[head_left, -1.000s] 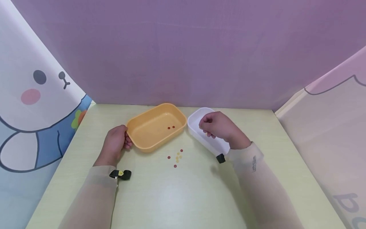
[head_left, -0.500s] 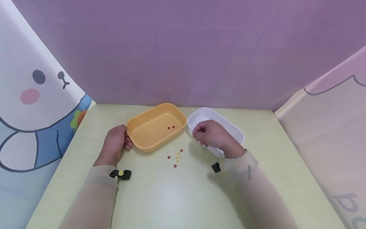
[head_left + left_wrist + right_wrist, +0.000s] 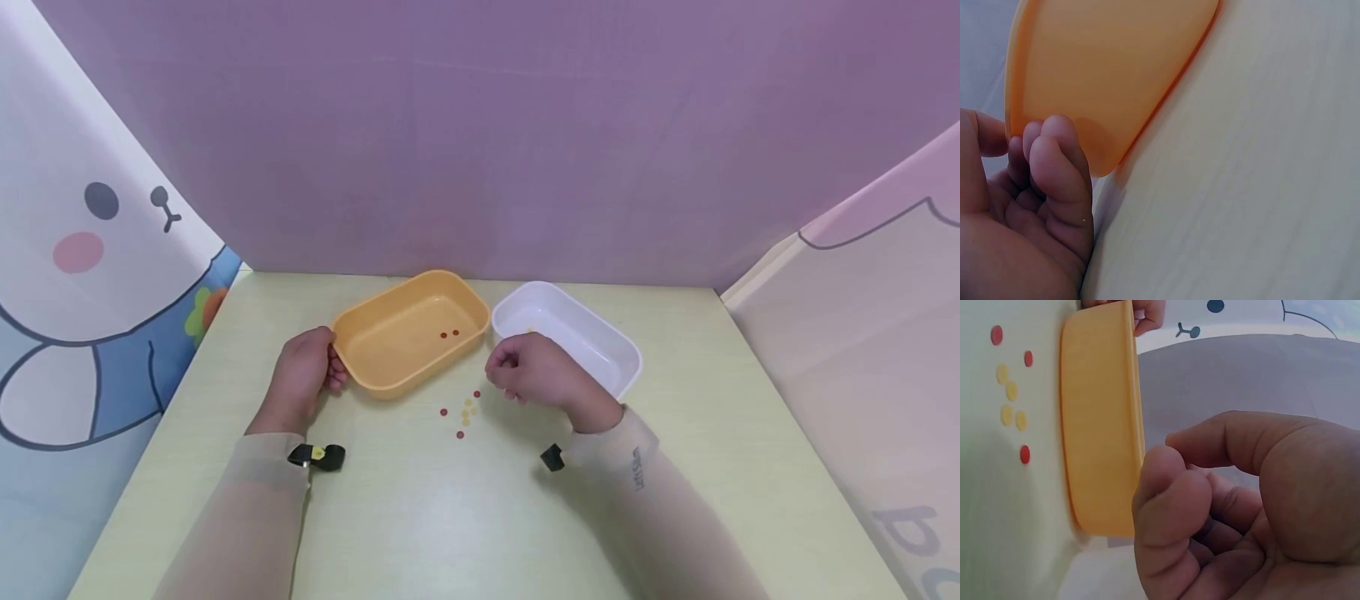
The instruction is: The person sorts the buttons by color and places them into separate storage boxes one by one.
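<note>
Fingers of the left hand (image 3: 300, 375) curl against the outer wall of the orange tray (image 3: 390, 342), thumb at its rim; two red discs (image 3: 443, 335) lie inside, toward its right end; the white tray (image 3: 588, 333) sits just beside it, with a yellow disc (image 3: 530, 330) in it; the right hand (image 3: 536, 371) is narrow, fingers curled, thumb tip close against the forefinger; on the table (image 3: 450, 517), near that hand, lie three red counters (image 3: 461, 435) and four yellow counters (image 3: 464, 414).
</note>
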A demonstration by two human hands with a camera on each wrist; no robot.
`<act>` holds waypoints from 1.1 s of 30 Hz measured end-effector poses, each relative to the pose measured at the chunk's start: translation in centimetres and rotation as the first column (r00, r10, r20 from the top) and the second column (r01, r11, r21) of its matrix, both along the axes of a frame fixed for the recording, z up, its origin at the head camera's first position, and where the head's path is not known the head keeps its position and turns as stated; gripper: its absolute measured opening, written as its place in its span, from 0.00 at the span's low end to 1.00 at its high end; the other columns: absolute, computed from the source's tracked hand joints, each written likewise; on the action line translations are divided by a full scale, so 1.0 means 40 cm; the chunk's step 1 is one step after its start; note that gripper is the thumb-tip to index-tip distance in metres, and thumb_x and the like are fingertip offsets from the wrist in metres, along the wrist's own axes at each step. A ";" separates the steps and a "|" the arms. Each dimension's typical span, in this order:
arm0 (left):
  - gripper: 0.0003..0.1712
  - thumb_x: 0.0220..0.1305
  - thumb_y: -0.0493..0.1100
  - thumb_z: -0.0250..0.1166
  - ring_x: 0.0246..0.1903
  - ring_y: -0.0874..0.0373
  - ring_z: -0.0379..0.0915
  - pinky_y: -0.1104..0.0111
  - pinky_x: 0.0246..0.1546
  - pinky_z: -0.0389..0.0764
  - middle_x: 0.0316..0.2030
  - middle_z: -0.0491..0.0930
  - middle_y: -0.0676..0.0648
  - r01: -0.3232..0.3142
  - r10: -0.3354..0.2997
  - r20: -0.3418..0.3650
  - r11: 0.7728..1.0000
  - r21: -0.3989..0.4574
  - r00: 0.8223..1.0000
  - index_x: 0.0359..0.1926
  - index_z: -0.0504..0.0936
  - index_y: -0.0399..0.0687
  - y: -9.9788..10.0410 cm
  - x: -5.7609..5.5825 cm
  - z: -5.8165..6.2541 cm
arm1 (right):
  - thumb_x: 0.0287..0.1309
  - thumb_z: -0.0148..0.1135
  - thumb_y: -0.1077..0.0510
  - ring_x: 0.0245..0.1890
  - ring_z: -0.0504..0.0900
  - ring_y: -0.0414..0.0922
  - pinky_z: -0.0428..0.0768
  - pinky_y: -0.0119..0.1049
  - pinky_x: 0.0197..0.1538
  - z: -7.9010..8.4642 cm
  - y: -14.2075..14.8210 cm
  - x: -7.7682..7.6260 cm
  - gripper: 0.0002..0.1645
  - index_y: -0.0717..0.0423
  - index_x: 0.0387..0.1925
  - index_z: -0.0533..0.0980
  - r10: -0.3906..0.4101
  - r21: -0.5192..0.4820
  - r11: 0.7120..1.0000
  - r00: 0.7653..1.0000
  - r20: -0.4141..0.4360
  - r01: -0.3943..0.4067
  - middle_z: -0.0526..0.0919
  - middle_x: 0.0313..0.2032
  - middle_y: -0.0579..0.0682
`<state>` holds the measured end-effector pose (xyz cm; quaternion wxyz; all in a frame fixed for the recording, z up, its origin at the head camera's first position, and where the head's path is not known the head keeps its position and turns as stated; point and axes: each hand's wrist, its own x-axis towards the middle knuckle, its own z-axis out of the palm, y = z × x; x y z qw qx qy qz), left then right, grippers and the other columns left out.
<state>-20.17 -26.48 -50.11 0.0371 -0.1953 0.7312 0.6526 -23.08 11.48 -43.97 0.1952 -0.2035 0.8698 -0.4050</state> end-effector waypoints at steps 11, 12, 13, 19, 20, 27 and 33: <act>0.26 0.86 0.57 0.43 0.29 0.56 0.80 0.65 0.32 0.88 0.32 0.81 0.51 0.005 -0.005 0.010 1.000 -0.002 1.000 0.50 0.77 0.39 0.001 -0.002 0.000 | 0.73 0.67 0.58 0.27 0.86 0.44 0.87 0.39 0.31 -0.043 -0.032 0.017 0.05 0.49 0.40 0.87 0.002 0.054 0.999 1.000 0.010 -0.003 0.89 0.33 0.45; 0.26 0.86 0.57 0.43 0.29 0.57 0.80 0.65 0.32 0.88 0.32 0.81 0.51 0.003 -0.003 0.010 1.000 -0.004 1.000 0.50 0.77 0.39 0.002 -0.002 0.001 | 0.73 0.67 0.58 0.27 0.86 0.45 0.88 0.39 0.31 -0.047 -0.034 0.018 0.05 0.48 0.39 0.87 0.002 0.054 0.999 1.000 0.010 -0.002 0.89 0.33 0.46; 0.27 0.86 0.57 0.43 0.29 0.57 0.80 0.65 0.32 0.88 0.32 0.81 0.51 0.003 -0.003 0.009 1.000 -0.006 1.000 0.50 0.77 0.39 0.002 -0.002 0.001 | 0.73 0.67 0.58 0.27 0.86 0.45 0.88 0.39 0.31 -0.052 -0.036 0.018 0.05 0.48 0.39 0.87 0.002 0.056 0.998 1.000 0.009 -0.002 0.88 0.33 0.46; 0.27 0.86 0.57 0.43 0.29 0.56 0.80 0.65 0.32 0.88 0.32 0.81 0.51 0.002 -0.002 0.007 1.000 -0.013 1.000 0.50 0.77 0.39 0.004 -0.001 0.004 | 0.74 0.66 0.56 0.26 0.87 0.45 0.87 0.39 0.32 -0.085 -0.043 0.019 0.05 0.45 0.40 0.86 -0.004 0.083 0.997 1.000 -0.005 0.004 0.87 0.30 0.46; 0.27 0.86 0.57 0.43 0.29 0.56 0.80 0.65 0.32 0.88 0.32 0.81 0.50 0.003 -0.003 0.007 1.000 -0.014 1.000 0.50 0.77 0.39 0.004 -0.001 0.004 | 0.74 0.66 0.56 0.26 0.87 0.45 0.87 0.40 0.32 -0.090 -0.044 0.018 0.05 0.45 0.40 0.86 -0.004 0.081 0.997 1.000 -0.010 0.004 0.87 0.30 0.46; 0.26 0.85 0.56 0.43 0.29 0.56 0.80 0.65 0.32 0.88 0.32 0.81 0.50 0.010 -0.010 0.004 1.000 -0.016 1.000 0.49 0.76 0.39 0.001 0.000 0.002 | 0.75 0.65 0.54 0.28 0.83 0.43 0.84 0.41 0.37 -0.113 -0.047 0.019 0.05 0.44 0.40 0.86 0.016 0.109 0.994 0.996 -0.088 -0.007 0.86 0.26 0.44; 0.25 0.85 0.55 0.43 0.27 0.56 0.79 0.65 0.31 0.87 0.31 0.80 0.50 0.011 -0.011 -0.003 1.000 -0.001 1.000 0.47 0.76 0.38 0.004 0.000 0.005 | 0.73 0.67 0.53 0.32 0.81 0.40 0.82 0.39 0.44 -0.135 -0.052 0.018 0.05 0.40 0.38 0.86 0.013 0.158 0.987 0.981 -0.191 0.018 0.85 0.30 0.39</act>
